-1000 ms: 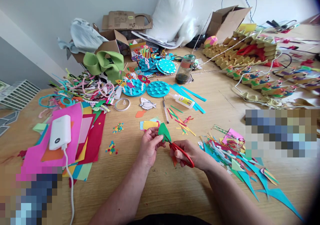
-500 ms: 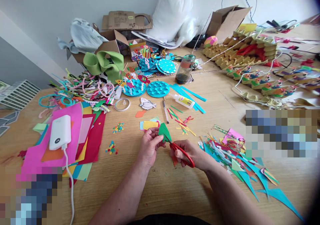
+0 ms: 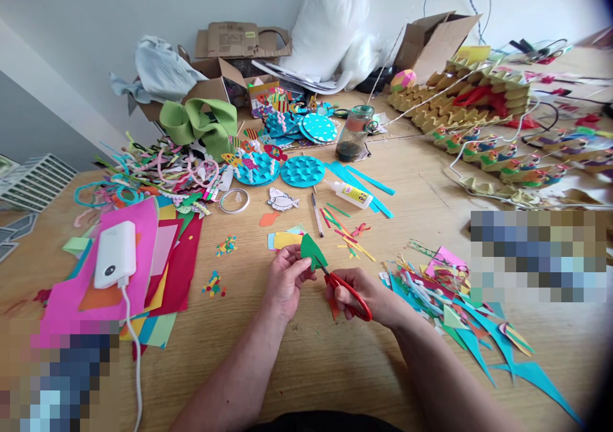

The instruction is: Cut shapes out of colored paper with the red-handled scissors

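The green paper (image 3: pixel 311 250) has turned slightly in the left hand (image 3: pixel 286 283), whose grip pinches it, so the red-handled scissors (image 3: pixel 345 285), clasped in the right hand's (image 3: pixel 363 296) grip, seem to meet it at a fresh angle. Small, thin and pointed, it sits above the worktop (image 3: pixel 330 368), toward the near edge.

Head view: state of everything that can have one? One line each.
Green paper: pinched in left hand, scissor blades meeting its edge.
Red-handled scissors: held in right hand; blade opening unclear.
Glue bottle: lying on its side; cap unclear.
Pen: lying flat; cap unclear.
Glass jar: upright, dark contents at bottom.
Power bank: lying on pink sheet, cable plugged in.
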A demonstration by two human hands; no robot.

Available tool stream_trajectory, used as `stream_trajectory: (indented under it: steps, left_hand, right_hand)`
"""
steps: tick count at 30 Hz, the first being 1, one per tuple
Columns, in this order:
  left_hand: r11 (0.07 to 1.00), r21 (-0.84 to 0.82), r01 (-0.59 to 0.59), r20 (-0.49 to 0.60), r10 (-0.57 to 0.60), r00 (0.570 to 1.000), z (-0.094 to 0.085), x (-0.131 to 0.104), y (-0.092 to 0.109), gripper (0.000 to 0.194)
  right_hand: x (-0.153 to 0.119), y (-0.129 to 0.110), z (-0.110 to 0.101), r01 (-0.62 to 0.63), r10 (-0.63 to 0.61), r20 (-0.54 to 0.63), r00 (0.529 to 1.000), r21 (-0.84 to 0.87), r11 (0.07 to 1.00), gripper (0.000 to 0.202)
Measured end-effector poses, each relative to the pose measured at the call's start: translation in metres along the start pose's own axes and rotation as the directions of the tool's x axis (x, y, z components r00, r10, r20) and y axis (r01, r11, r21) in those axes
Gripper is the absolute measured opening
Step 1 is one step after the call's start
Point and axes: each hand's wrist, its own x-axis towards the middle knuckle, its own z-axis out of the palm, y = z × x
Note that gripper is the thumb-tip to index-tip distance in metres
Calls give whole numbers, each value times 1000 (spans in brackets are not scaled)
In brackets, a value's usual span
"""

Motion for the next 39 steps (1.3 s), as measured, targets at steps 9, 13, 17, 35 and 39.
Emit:
stream_trajectory:
  steps: [9,13,17,35,39]
  left_hand:
    - [999,35,41,54,-43,998,3,-3,1,28]
    - [996,53,72,65,-75,995,2,-4,1,27]
    - [993,57,104,51,-107,993,1,-3,1,28]
    - [982,140,124,28,-130,991,3,-4,2,30]
    - [987,102,121,48,-127,991,2,-3,1,27]
  right_hand:
    - [0,2,-1,61,-63,22,998,79,995,64]
    - [-1,4,-2,59,-61,22,998,99,993,66]
    - [-1,5,-2,60,-64,39,997,104,993,64]
    - [1,2,-2,65,-66,16,998,43,997,62]
    - [1,1,-2,74,-74,-1,997,43,996,63]
